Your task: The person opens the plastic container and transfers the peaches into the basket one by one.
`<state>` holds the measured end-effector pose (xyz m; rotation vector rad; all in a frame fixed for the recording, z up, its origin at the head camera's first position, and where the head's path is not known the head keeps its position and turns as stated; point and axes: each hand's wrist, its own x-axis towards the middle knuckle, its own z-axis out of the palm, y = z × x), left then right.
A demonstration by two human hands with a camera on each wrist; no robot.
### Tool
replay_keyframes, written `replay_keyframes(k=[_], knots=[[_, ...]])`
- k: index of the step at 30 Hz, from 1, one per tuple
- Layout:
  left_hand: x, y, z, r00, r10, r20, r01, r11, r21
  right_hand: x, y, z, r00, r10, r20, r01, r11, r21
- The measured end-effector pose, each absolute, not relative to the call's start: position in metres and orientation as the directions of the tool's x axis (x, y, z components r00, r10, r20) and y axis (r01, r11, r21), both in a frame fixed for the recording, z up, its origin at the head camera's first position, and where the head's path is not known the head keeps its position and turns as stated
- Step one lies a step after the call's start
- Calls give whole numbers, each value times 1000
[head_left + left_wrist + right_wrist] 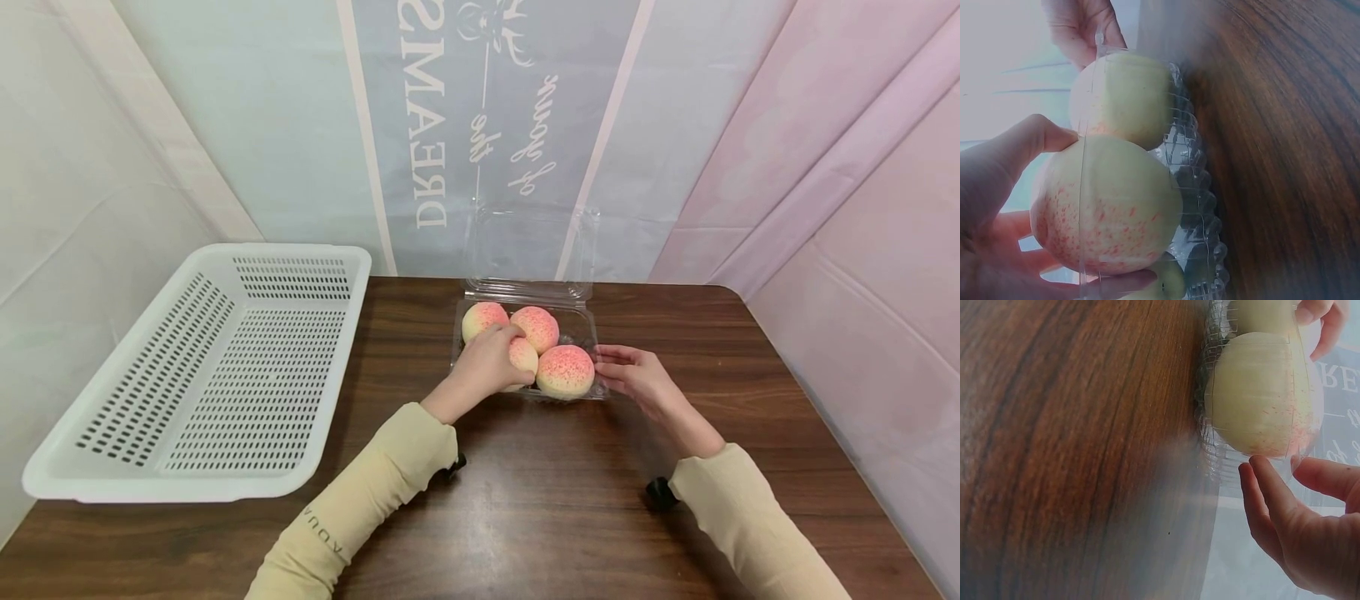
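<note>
My left hand (487, 362) grips a peach (522, 358), cream with pink speckles, at the front left of a clear plastic box (1207, 212). In the left wrist view, the thumb lies on its near side and the fingers reach round below. Three more peaches stand in the box: one at the back left (483, 319), one at the back middle (536, 329) and one at the front right (566, 372). My right hand (637, 375) holds the box's right edge, thumb by the rim and fingertips against the outer wall. The clear lid (532, 246) stands raised behind.
A white slotted plastic basket (341, 358) stands on the left of the dark wooden table (525, 500). Behind the table hangs a printed cloth (300, 125), close to the raised lid. More cloth borders both sides.
</note>
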<state>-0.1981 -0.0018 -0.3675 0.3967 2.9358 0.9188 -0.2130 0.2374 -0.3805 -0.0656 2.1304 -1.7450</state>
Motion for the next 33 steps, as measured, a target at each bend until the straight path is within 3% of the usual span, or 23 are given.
replay_keyframes(k=[33], knots=[[-196,-1,-359,-970,223,92,229,729,645,-212,236,-379,-925,-275,-263,207,217,-954]])
